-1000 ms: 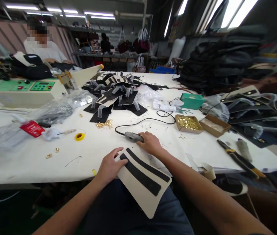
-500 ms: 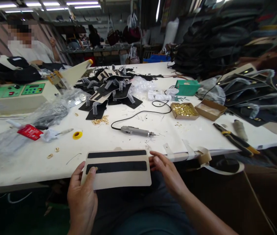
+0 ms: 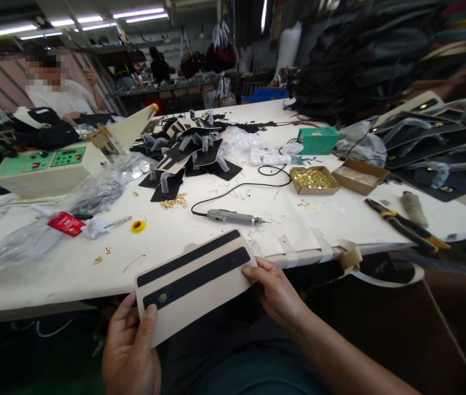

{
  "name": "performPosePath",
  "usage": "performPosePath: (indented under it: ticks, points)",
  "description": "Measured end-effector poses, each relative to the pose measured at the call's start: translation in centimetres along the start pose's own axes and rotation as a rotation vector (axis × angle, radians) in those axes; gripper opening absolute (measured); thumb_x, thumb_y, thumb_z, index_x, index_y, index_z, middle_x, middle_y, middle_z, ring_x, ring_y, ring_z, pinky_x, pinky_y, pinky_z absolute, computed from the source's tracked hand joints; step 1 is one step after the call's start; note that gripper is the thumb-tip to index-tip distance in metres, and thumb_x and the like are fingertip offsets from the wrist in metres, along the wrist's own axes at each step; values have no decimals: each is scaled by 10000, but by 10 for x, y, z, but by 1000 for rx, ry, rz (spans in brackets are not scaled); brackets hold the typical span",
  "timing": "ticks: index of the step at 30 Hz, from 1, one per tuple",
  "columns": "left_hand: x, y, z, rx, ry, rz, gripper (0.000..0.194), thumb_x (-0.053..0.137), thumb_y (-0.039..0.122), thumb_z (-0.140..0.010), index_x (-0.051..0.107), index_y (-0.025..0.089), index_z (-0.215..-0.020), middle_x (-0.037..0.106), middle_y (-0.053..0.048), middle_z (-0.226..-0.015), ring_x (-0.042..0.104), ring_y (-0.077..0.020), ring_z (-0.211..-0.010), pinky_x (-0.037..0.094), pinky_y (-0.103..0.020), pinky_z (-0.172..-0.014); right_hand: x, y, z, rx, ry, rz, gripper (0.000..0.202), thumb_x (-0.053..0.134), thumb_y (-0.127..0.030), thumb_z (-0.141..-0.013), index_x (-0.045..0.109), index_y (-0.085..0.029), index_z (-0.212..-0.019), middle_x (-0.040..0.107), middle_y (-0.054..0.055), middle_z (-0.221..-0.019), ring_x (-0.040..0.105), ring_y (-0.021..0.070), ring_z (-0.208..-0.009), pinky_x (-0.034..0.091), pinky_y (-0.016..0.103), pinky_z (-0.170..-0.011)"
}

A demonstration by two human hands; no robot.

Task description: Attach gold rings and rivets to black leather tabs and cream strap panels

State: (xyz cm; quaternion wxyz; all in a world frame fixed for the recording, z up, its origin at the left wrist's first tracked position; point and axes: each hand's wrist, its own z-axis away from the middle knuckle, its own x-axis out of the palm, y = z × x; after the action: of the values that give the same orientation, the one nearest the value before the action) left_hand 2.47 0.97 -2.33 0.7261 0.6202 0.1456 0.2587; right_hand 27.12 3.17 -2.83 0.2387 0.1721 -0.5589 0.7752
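Between both hands I hold a cream-coloured panel (image 3: pixel 200 303) with two black strips across it, tilted so its right end is higher. My left hand (image 3: pixel 136 343) grips the lower left corner, thumb on the face near a small round brass-coloured fitting (image 3: pixel 162 298) set in the lower strip. The right end is pinched by my right hand (image 3: pixel 276 288), its thumb on the face and the fingers behind, partly hidden. Just beyond the panel, a grey electric screwdriver (image 3: pixel 235 217) lies on the white table (image 3: pixel 183 258), its cord running back.
A carton of gold-coloured pieces (image 3: pixel 314 181) stands behind the screwdriver. Black-handled pliers with yellow trim (image 3: pixel 405 227) lie at right. Plastic-wrapped black panels (image 3: pixel 191 156) are heaped mid-table. At left are yellow tape (image 3: pixel 138 226), a red-labelled bottle (image 3: pixel 66 224) and a machine (image 3: pixel 51 170).
My right hand has closed on the panel's right end. The panel has tilted, right end up, and my left thumb has slid off the round fitting, uncovering it.
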Motion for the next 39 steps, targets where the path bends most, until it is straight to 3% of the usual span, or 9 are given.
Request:
performPosePath:
  ticks: [3,6,10,14,16,18,20,27,39]
  points:
    - [-9,2,-4,166,-1,-118,612,913,417,-756,677,282,-1304,722,6,-1076,681,-142,-1055,562,-251,-957,0,-13,-5,-47,-41,69,164,757,-311,-811,787,-181,-908,722,16,-771,610,168,-704,488,287,-727]
    - [-11,8,-5,381,4,-283,608,907,385,-760,668,248,-1302,707,-11,-1081,676,-136,-971,563,-221,-846,2,-26,-5,-140,-115,343,177,716,-340,-882,745,-174,-828,674,6,-739,578,159,-678,447,272,-657]
    - [-2,16,1,592,-132,-466,569,858,382,-807,653,213,-1310,696,-65,-1134,684,-177,-883,591,-305,-778,16,-39,2,-542,-289,794,168,610,-204,-936,731,-184,-822,666,24,-770,589,158,-705,435,274,-647]
    - [9,31,-2,996,-268,-688,806,887,308,-773,532,272,-1496,567,-131,-1486,607,-330,-1283,531,-517,-1075,30,-37,12,-1072,-485,1100,351,563,-107,-895,733,-206,-1186,763,82,-972,658,189,-790,497,323,-716]
    - [12,41,-8,1159,-433,-713,619,796,229,-858,588,280,-1439,630,-115,-1448,540,-355,-1392,434,-600,-1177,32,-33,16,-1196,-514,1139,382,589,-137,-901,704,-190,-1262,773,97,-992,672,205,-799,528,348,-724]
    - [12,50,-13,1227,-599,-698,379,681,158,-941,681,287,-1297,738,-75,-1277,597,-318,-1334,461,-591,-1158,31,-28,18,-1244,-510,1117,378,609,-160,-915,703,-182,-1280,776,102,-997,695,217,-831,562,359,-741]
    - [10,57,-17,1283,-667,-691,284,623,136,-982,722,273,-1212,777,-64,-1169,651,-286,-1246,537,-534,-1077,29,-23,19,-1256,-477,1086,379,611,-157,-922,716,-195,-1284,780,100,-1005,718,222,-872,587,359,-757]
    - [4,66,-15,1561,-613,-813,280,725,96,-921,773,229,-1163,722,-74,-1186,663,-255,-1126,578,-424,-957,20,-10,18,-1284,-391,1047,346,632,-156,-919,759,-240,-1230,799,101,-1098,736,252,-1042,618,392,-834]
    - [7,75,-14,1664,-657,-840,314,785,59,-852,785,265,-1089,677,-37,-1174,666,-216,-1075,596,-372,-903,11,-2,20,-1252,-351,1021,355,609,-243,-936,750,-241,-1262,703,133,-1297,635,325,-1241,570,501,-998]
